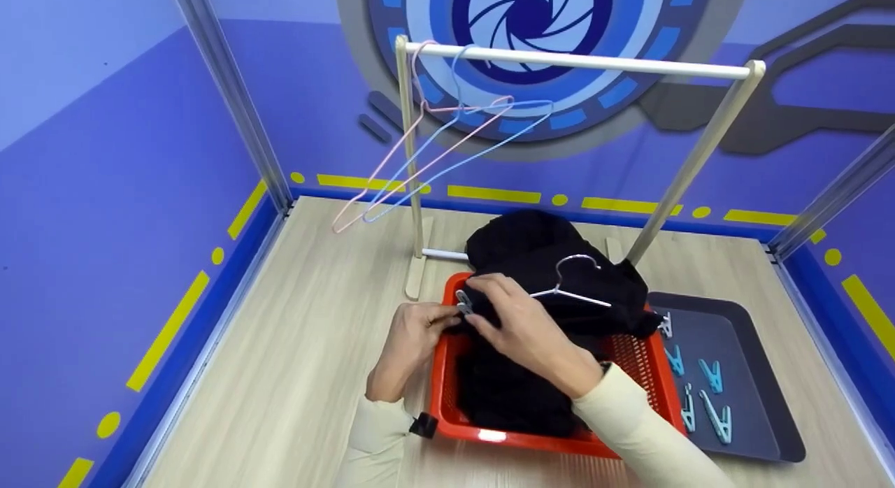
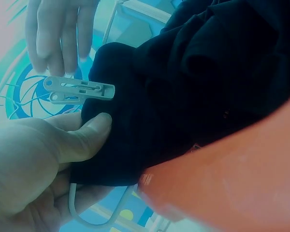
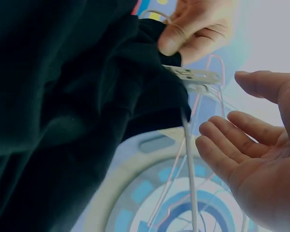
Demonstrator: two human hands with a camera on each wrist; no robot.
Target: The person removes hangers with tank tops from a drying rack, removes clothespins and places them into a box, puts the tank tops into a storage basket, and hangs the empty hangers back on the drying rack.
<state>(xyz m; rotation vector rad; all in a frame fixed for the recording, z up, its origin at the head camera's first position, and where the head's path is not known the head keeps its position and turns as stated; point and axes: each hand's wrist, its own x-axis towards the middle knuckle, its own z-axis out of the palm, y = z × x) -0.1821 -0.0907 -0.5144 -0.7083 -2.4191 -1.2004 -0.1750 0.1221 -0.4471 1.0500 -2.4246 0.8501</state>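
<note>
A black garment point(image 1: 521, 247) lies bunched over a red basket point(image 1: 438, 383), with more black cloth inside it. A white hanger point(image 1: 587, 299) runs through the garment, its hook upward; one rounded end point(image 2: 73, 208) pokes out below the cloth in the left wrist view. My left hand point(image 1: 411, 340) pinches the cloth's edge near that end between thumb and fingers. Beside the thumb, a pale grey clothespin point(image 2: 79, 90) is clipped on the cloth edge. My right hand point(image 3: 261, 145) is by the clothespin's handles, fingers spread and apart from it, holding nothing.
Behind the basket stands a rack with a white bar point(image 1: 580, 59); a pink hanger point(image 1: 391, 156) and a blue hanger point(image 1: 503, 140) hang at its left end. On the right, a dark grey tray point(image 1: 759, 404) bears several blue and white clothespins point(image 1: 712, 375).
</note>
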